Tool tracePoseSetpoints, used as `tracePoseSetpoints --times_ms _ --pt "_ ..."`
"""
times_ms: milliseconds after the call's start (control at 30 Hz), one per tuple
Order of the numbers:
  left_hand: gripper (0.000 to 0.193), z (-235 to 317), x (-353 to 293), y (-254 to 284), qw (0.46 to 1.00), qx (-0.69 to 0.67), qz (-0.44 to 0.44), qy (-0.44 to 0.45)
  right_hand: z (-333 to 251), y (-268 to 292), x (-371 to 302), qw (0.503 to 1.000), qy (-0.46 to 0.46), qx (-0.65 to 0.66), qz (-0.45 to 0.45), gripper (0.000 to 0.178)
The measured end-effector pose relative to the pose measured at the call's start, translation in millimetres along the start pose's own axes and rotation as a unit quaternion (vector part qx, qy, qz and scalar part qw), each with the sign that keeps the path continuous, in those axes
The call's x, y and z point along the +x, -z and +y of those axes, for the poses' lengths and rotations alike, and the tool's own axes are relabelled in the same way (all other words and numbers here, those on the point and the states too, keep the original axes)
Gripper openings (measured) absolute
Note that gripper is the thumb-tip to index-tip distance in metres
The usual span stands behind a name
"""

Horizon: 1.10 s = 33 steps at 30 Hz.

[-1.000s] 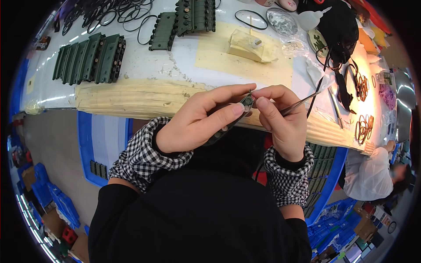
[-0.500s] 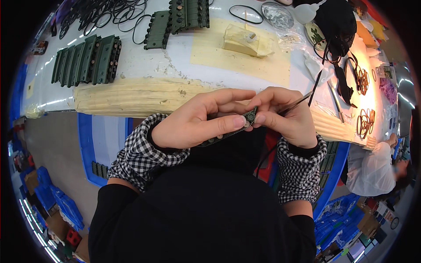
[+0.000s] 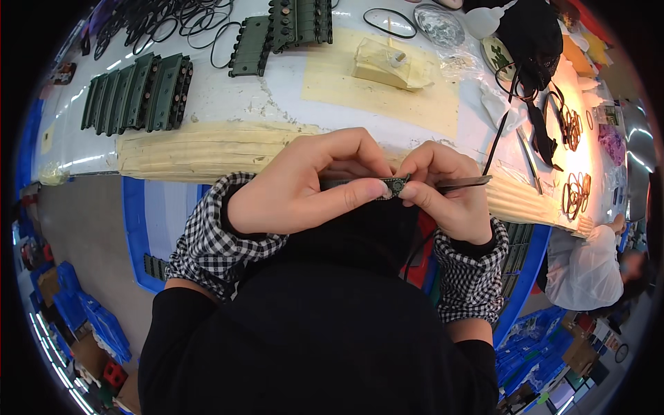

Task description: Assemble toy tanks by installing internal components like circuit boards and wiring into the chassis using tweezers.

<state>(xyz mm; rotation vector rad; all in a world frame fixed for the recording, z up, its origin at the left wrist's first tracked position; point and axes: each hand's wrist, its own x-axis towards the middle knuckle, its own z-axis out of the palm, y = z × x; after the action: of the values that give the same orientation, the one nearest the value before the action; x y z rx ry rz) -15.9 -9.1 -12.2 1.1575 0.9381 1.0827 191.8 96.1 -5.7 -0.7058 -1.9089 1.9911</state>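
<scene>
Just off the table's near edge, my left hand (image 3: 297, 185) holds a narrow dark green plastic part with small round wheels (image 3: 397, 186). The left thumb presses along it, and most of its length is hidden behind the fingers. My right hand (image 3: 451, 199) pinches the part's right end between thumb and forefinger. Tucked in the same hand is a slim metal tool, seemingly tweezers (image 3: 474, 181), its end sticking out to the right.
Green wheeled parts stand in a row (image 3: 138, 93), with more stacked behind (image 3: 301, 26). Black rubber loops (image 3: 166, 24) lie at the far left. A yellowish wrapped block (image 3: 387, 63) sits mid-table. Blue trays (image 3: 135, 235) flank me below; another person (image 3: 584, 270) is at right.
The part has turned from slanting up to the right to nearly level. My left hand has shifted slightly left, and the metal tool now points more level.
</scene>
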Motion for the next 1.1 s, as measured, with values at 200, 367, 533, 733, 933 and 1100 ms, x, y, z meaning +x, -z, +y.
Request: tracePoseSetpoints --times_ms 200,367,533,733,933,1100 --pt "0.030 5.5 -1.6 -7.7 0.895 0.381 0.158 -0.169 4.7 -14.3 -0.8 0.996 0.024 0.047 0.069 0.010" --pt "0.032 6.9 -0.5 -14.4 0.823 0.477 0.215 -0.220 15.0 -18.6 -2.8 0.988 0.046 0.115 0.092 0.010" --pt "0.033 -1.4 -1.1 -16.9 0.833 0.435 0.242 -0.241 11.7 -22.0 -1.6 0.987 0.073 0.108 0.091 0.011" --pt "0.030 -5.8 3.3 -19.7 0.797 0.456 0.281 -0.279 10.8 -26.8 -1.9 0.988 0.080 0.094 0.093 0.011" --pt "0.028 -9.9 4.3 -22.2 0.772 0.472 0.321 -0.279 11.9 -35.9 -1.5 0.987 0.088 0.074 0.109 0.012" --pt "0.028 -13.1 6.3 -23.5 0.743 0.490 0.350 -0.291 6.3 -38.6 -2.9 0.986 0.103 -0.007 0.130 0.018"
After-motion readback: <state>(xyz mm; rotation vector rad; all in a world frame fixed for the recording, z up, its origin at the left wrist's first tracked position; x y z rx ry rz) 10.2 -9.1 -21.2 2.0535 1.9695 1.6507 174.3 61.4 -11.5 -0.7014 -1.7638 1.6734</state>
